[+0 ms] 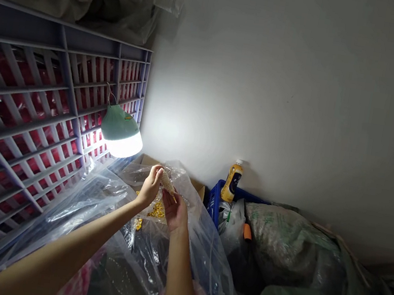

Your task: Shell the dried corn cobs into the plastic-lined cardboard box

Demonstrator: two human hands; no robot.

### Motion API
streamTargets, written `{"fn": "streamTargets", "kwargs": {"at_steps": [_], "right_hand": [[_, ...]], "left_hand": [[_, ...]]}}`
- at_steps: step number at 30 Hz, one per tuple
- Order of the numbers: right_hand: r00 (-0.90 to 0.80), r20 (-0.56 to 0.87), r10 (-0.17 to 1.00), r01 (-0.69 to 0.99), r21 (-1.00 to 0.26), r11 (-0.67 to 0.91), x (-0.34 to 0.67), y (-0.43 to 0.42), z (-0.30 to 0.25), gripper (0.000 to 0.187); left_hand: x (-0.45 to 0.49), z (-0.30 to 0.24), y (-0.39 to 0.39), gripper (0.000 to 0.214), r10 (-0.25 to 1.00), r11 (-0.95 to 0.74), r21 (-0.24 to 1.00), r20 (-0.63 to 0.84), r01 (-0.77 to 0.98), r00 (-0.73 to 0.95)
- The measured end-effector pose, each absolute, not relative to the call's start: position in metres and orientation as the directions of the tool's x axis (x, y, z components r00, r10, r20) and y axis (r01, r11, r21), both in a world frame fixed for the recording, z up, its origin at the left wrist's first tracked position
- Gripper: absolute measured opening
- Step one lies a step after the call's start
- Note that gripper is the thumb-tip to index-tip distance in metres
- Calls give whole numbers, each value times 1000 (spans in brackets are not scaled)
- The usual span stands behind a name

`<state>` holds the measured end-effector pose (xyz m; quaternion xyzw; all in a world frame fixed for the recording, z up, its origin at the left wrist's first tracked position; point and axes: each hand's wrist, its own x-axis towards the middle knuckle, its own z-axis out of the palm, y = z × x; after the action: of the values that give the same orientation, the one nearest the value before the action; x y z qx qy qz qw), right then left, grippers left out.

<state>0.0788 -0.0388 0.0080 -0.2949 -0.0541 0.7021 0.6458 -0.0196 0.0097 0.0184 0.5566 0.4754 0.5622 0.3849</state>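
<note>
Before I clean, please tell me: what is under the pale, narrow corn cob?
Below the cob, small yellow kernels lie scattered among clear, shiny plastic sheeting. Whatever is directly behind the bare left hand and bare right hand is covered and unseen.

Lit lamp [121,131] hanging against crate [89,45]. Low right of lamp: left hand [149,189] and right hand [174,212] gripping cob [168,183] over kernels [157,210]. Farther right of lamp: bottle [232,180], blue basket [214,202], sack [281,230].
</note>
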Motion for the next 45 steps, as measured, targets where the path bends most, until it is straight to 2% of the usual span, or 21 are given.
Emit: {"fn": "streamTargets", "kwargs": {"at_steps": [8,11,17,30,39,42,45], "right_hand": [[-13,-421,907,-868,-445,-219,79,-34,1,21],[-3,-439,899,-862,-455,-225,78,-32,-4,23],[18,-435,900,-863,-461,-206,80,-37,-1,15],[66,-458,887,-866,-467,-177,78,-36,-1,15],[82,-466,881,-839,-509,-191,73,-32,-4,11],[105,-468,878,-825,-534,-186,71,-31,-3,15],[116,-466,877,-800,-567,-195,71,-33,-2,23]], "left_hand": [[-18,26,1,34,959,-275,920,283,280,12],[-17,23,3,35,966,-246,934,260,261,-20],[-19,17,10,35,978,-168,967,188,192,-91],[-20,18,8,36,981,-147,965,171,218,-95],[-17,20,4,34,973,-201,947,223,252,-58],[-16,20,4,33,974,-192,956,214,221,-81],[-18,16,8,35,978,-118,984,138,137,-154]]}}
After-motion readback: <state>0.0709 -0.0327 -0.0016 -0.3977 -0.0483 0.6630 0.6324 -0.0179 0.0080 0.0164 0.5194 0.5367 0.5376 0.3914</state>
